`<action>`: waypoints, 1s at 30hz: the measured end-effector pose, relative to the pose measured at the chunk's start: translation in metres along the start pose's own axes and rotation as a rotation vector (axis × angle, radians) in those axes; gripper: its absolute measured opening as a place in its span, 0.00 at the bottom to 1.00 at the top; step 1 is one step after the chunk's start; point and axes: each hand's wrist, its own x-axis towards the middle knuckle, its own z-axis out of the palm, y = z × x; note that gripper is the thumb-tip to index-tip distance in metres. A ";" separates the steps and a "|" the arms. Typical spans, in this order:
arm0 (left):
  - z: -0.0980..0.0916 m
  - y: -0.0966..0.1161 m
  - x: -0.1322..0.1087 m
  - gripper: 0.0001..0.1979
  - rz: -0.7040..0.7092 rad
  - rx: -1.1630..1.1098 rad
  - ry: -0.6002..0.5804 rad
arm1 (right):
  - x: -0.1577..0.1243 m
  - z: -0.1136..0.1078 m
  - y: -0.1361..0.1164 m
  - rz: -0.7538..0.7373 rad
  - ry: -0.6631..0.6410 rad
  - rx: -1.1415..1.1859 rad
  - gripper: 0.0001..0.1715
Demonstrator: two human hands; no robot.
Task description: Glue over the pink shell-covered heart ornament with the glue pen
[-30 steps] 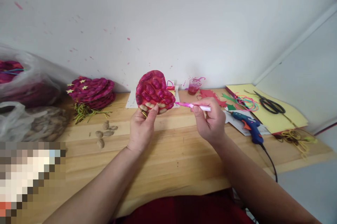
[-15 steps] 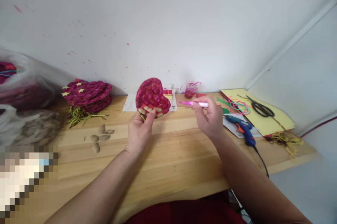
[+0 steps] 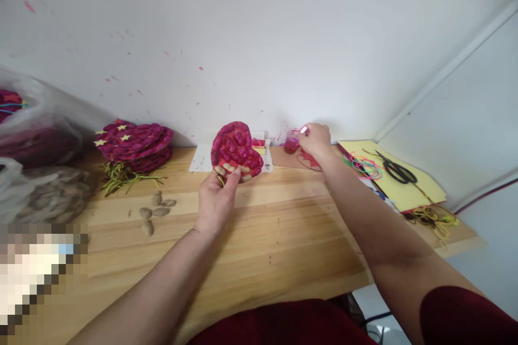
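My left hand (image 3: 217, 199) pinches the lower edge of a heart-shaped piece (image 3: 236, 149) covered with peanuts. Most of its peanuts are painted magenta; a few by my thumb are bare. My right hand (image 3: 318, 140) grips a paintbrush (image 3: 303, 130) over a clear cup of magenta paint (image 3: 290, 145) by the wall. The brush's tip is hidden at the cup. Several loose peanuts (image 3: 161, 211) lie on the table to the left of my left hand.
At the left sit a stack of magenta peanut pieces (image 3: 137, 142), green-brown cords (image 3: 121, 177) and a plastic bag of peanuts (image 3: 56, 194). Black scissors (image 3: 399, 169) rest on yellow paper (image 3: 429, 183) at the right, near coloured strings (image 3: 366, 167). My right forearm hides most of the glue gun.
My right hand has moved forward and up, carrying the paintbrush from above the table to the paint cup. My left hand still holds the heart-shaped piece in nearly the same place.
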 end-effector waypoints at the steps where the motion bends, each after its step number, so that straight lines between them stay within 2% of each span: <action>1: 0.000 0.000 0.000 0.16 0.005 0.001 -0.003 | 0.000 0.001 -0.001 0.012 -0.004 -0.005 0.13; 9: -0.001 -0.002 -0.001 0.16 0.019 -0.005 -0.015 | -0.004 -0.013 -0.003 0.039 0.085 0.103 0.13; 13: 0.000 0.000 -0.001 0.15 0.025 -0.005 -0.018 | -0.009 -0.015 0.001 0.060 0.066 0.119 0.11; 18: 0.001 0.002 -0.001 0.15 0.030 -0.054 -0.012 | -0.020 -0.026 0.009 0.082 0.258 0.322 0.10; 22: 0.003 0.008 -0.002 0.14 0.033 -0.043 0.003 | -0.062 -0.047 -0.002 0.026 0.283 0.648 0.12; 24: 0.003 0.011 -0.003 0.13 0.045 -0.036 0.007 | -0.094 -0.055 -0.015 -0.041 0.209 0.775 0.13; 26: 0.003 0.013 -0.004 0.13 0.064 0.003 0.003 | -0.127 -0.058 -0.028 -0.138 0.167 0.809 0.10; 28: 0.003 0.013 -0.006 0.13 0.087 0.064 -0.009 | -0.153 -0.056 -0.037 -0.280 0.213 0.758 0.05; 30: 0.002 0.013 -0.008 0.13 0.117 0.126 -0.024 | -0.169 -0.051 -0.042 -0.405 0.242 0.713 0.05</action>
